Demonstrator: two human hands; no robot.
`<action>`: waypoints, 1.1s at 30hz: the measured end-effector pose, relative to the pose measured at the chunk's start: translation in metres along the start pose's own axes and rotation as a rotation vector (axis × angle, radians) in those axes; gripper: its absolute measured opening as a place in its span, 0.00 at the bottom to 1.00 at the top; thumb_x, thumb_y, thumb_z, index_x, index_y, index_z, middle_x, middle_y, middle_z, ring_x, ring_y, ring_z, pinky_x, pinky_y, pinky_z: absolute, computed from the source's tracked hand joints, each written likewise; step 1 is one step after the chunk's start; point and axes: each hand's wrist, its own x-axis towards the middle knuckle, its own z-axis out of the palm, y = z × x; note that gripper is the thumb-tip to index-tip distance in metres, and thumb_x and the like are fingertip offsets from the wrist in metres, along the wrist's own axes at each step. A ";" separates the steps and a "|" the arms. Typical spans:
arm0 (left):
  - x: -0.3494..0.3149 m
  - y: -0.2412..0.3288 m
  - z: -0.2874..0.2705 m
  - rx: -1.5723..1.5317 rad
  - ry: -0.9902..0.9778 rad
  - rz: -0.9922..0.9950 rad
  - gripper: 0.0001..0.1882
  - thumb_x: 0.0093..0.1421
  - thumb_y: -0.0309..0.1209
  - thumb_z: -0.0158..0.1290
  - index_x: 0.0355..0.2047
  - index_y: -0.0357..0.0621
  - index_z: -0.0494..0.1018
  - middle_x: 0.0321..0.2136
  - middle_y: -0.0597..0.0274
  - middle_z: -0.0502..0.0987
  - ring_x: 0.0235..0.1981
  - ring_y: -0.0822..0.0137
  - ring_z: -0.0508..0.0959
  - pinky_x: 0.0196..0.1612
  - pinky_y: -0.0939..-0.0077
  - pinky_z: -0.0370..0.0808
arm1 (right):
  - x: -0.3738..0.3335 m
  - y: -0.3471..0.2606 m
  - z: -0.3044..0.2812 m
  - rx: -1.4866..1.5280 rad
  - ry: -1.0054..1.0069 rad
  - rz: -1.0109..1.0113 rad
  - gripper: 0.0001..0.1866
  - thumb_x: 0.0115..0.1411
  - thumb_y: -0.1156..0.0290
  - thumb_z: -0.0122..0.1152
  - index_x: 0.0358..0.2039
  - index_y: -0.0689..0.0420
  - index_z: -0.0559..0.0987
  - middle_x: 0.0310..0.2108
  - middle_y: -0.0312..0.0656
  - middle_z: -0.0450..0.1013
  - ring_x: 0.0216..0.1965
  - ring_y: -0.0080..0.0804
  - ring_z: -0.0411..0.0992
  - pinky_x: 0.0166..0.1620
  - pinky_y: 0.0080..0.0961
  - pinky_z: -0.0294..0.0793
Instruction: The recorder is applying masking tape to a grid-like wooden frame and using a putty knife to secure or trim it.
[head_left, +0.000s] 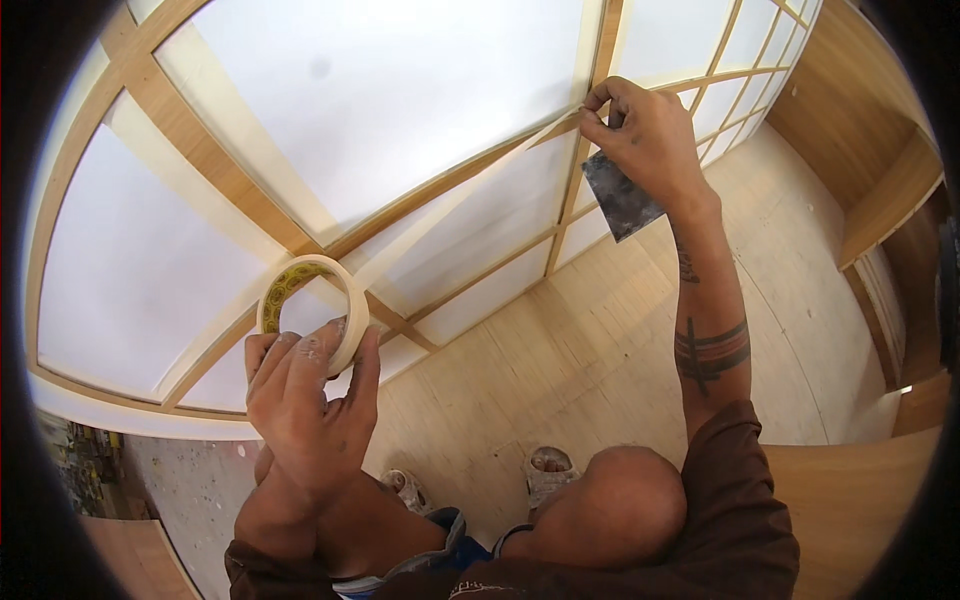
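Note:
My left hand (308,400) is closed around the lower side of a roll of cream masking tape (357,315), whose yellow printed core shows. A strip of tape (440,212) runs taut from the roll up and right to my right hand (650,135), where thumb and fingertips pinch its end at a wooden crossing. Tucked in the right hand is a dark flat scraper blade (622,200), hanging below the palm; its handle is hidden. Beside both hands stands a white panel (390,90) with a wooden lattice (225,150). Cream tape (215,80) borders several panes.
Pale plywood flooring (480,370) lies under the panel, with my sandalled feet and bent knee (610,510) close by. Wooden cabinetry (850,100) stands along the right. At lower left are a speckled floor (190,480) and a wooden board (135,550).

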 end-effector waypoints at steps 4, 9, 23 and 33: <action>0.002 0.001 -0.001 -0.002 -0.015 -0.022 0.12 0.51 0.16 0.72 0.34 0.33 0.80 0.28 0.51 0.84 0.26 0.55 0.79 0.37 0.64 0.72 | 0.003 -0.002 -0.001 -0.043 -0.019 -0.040 0.08 0.59 0.66 0.71 0.33 0.57 0.84 0.22 0.44 0.80 0.26 0.44 0.81 0.32 0.36 0.78; 0.003 -0.002 0.000 -0.024 0.007 0.043 0.14 0.52 0.17 0.71 0.37 0.33 0.78 0.29 0.53 0.83 0.24 0.56 0.77 0.35 0.62 0.69 | 0.005 -0.005 -0.003 -0.076 -0.036 -0.047 0.08 0.58 0.66 0.72 0.33 0.57 0.84 0.23 0.45 0.81 0.27 0.46 0.81 0.33 0.37 0.79; 0.003 -0.004 0.002 -0.007 0.037 0.038 0.14 0.52 0.18 0.72 0.36 0.34 0.79 0.28 0.54 0.83 0.24 0.56 0.77 0.35 0.62 0.70 | 0.009 0.000 0.001 -0.130 -0.040 -0.100 0.08 0.58 0.66 0.73 0.33 0.55 0.84 0.24 0.44 0.82 0.29 0.45 0.81 0.35 0.38 0.81; 0.005 -0.005 0.006 0.023 0.063 0.018 0.15 0.52 0.18 0.72 0.36 0.34 0.78 0.28 0.52 0.83 0.25 0.55 0.79 0.36 0.62 0.71 | 0.006 0.001 -0.001 -0.076 -0.011 0.094 0.13 0.61 0.59 0.73 0.36 0.56 0.86 0.20 0.42 0.79 0.23 0.38 0.79 0.29 0.34 0.76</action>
